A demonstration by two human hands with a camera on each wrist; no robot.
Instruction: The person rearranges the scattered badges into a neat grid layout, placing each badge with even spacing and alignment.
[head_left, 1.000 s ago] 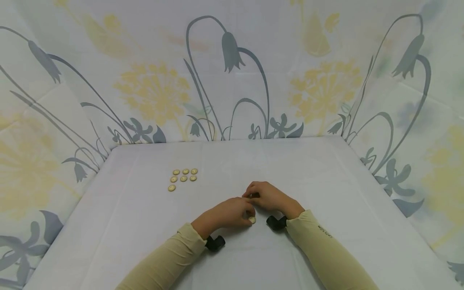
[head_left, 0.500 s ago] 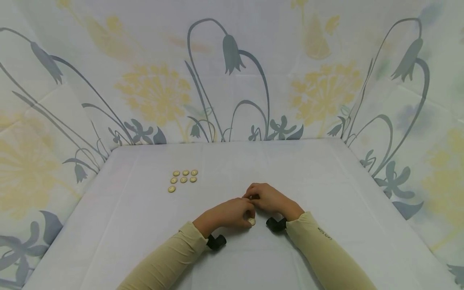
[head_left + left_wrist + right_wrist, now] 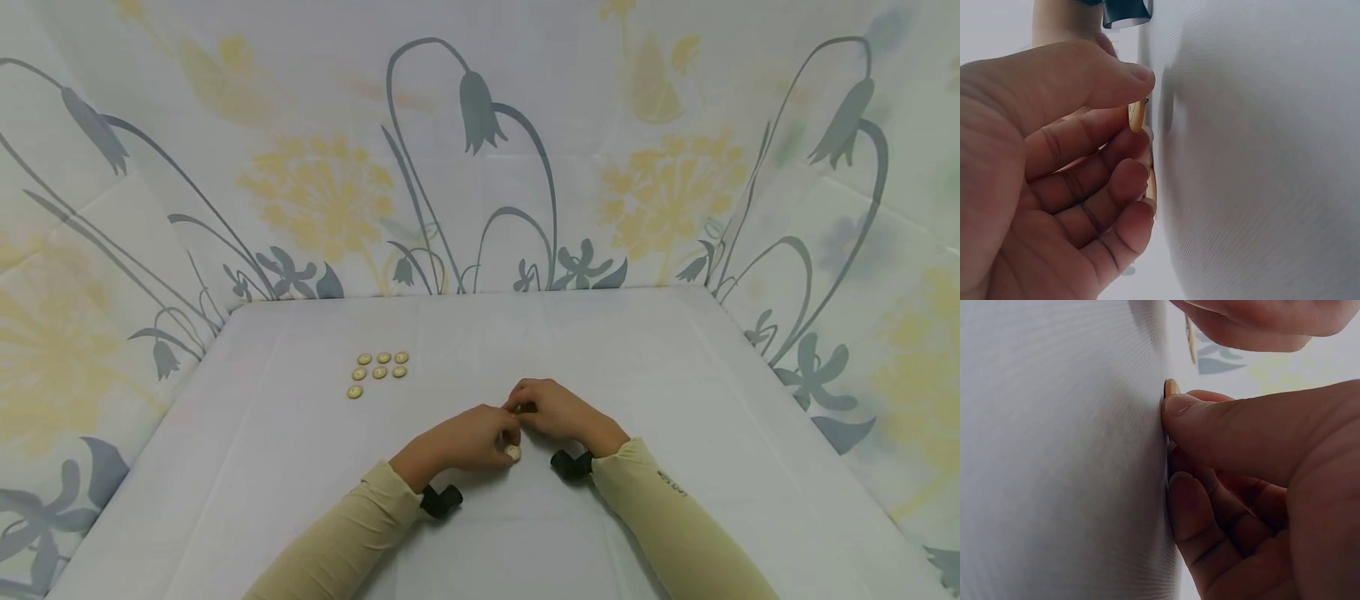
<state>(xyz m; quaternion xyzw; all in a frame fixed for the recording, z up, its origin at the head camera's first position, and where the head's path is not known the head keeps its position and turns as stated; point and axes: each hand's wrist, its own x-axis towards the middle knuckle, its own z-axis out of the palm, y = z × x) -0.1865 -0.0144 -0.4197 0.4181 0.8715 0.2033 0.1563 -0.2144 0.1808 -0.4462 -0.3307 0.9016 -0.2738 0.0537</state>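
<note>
In the head view my left hand (image 3: 472, 437) pinches a small round wooden disc (image 3: 513, 452) with faint marks on its face. The left wrist view has this same disc (image 3: 1137, 117) between thumb and index finger, its edge close to the white cloth. Just right of it, my right hand (image 3: 558, 408) bends down to the cloth. Its thumb and finger pinch another wooden disc (image 3: 1171, 386), mostly covered by the thumb. In the head view the two hands overlap at the fingertips.
Several matching discs (image 3: 380, 372) lie in short rows on the white cloth-covered table (image 3: 300, 500), left of the hands. A flower-printed curtain (image 3: 480, 192) stands along the back and both sides. A black wrist camera (image 3: 572, 464) sits at the right cuff.
My left hand has shifted slightly left and back with its disc, after holding still. The right hand stays in place. The discs in rows have not moved.
</note>
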